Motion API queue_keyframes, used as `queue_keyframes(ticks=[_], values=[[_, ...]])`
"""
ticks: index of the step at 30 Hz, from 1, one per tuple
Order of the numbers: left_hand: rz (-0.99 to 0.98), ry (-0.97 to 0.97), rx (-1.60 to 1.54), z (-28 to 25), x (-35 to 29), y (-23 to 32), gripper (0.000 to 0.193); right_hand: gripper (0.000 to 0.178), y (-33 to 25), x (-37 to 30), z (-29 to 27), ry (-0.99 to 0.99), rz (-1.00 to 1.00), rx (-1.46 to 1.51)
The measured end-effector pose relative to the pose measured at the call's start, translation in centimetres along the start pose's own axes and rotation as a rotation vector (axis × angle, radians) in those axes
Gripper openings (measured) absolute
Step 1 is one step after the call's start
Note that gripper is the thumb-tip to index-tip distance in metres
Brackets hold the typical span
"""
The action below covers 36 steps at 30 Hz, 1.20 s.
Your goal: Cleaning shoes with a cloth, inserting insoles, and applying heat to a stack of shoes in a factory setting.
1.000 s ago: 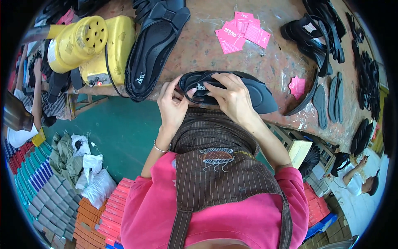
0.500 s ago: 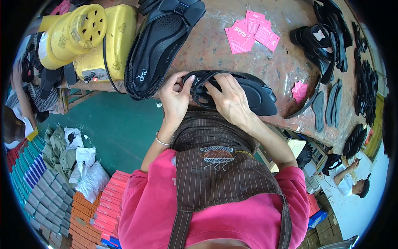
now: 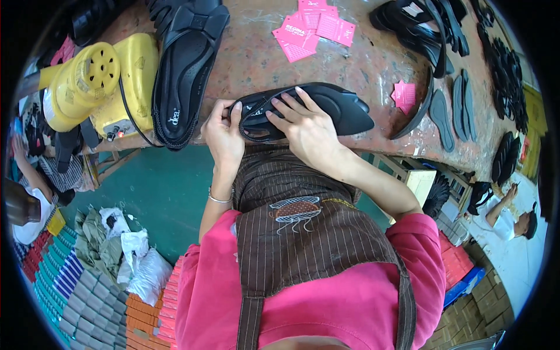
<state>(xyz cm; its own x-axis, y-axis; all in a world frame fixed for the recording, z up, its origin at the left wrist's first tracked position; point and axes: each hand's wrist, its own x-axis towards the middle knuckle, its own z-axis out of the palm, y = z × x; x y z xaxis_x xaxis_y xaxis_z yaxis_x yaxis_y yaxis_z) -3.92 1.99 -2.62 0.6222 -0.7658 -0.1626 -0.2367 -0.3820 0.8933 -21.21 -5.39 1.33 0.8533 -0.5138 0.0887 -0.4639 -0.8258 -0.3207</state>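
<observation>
A black sandal lies sideways near the table's front edge, its insole facing up. At its heel end my left hand pinches the rim, beside the thin braided strap. My right hand rests on the insole with fingers stretched and apart, pressing down; it covers the sandal's middle. Another black sandal, with a bow on its upper, stands to the left, toe pointing away from me.
A yellow machine with a round vented housing and a cable sits at left. Pink tags lie at the far side, with a smaller pink stack at right. Grey soles and black sandals occupy the right side.
My right fingers were bent at the strap and are now spread over the insole. My left hand still pinches the heel rim. The view has shifted a little.
</observation>
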Motion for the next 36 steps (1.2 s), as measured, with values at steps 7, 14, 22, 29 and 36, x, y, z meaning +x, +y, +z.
queue_keyframes(ticks=[7, 14, 22, 29, 36], values=[[0.218, -0.421, 0.414, 1.1, -6.1, 3.8, 0.022, 0.04, 6.2, 1.5, -4.1, 0.733, 0.645, -0.196], [0.767, -0.477, 0.471, 3.3, -9.3, 5.1, 0.034, 0.025, 1.1, -5.1, -5.7, 0.198, 0.304, 0.239], [0.749, -0.697, 0.675, 3.9, -9.5, 4.0, 0.049, 0.054, 3.9, 0.1, -0.9, 0.133, 0.485, -0.027], [0.699, -0.624, 0.646, 4.8, -10.0, 3.5, 0.033, 0.056, 1.0, -4.4, 0.3, 0.166, 0.369, -0.168], [0.727, -0.626, 0.659, 4.1, -9.4, 4.0, 0.038, 0.034, 4.8, 1.7, 0.0, 0.128, 0.421, -0.185]])
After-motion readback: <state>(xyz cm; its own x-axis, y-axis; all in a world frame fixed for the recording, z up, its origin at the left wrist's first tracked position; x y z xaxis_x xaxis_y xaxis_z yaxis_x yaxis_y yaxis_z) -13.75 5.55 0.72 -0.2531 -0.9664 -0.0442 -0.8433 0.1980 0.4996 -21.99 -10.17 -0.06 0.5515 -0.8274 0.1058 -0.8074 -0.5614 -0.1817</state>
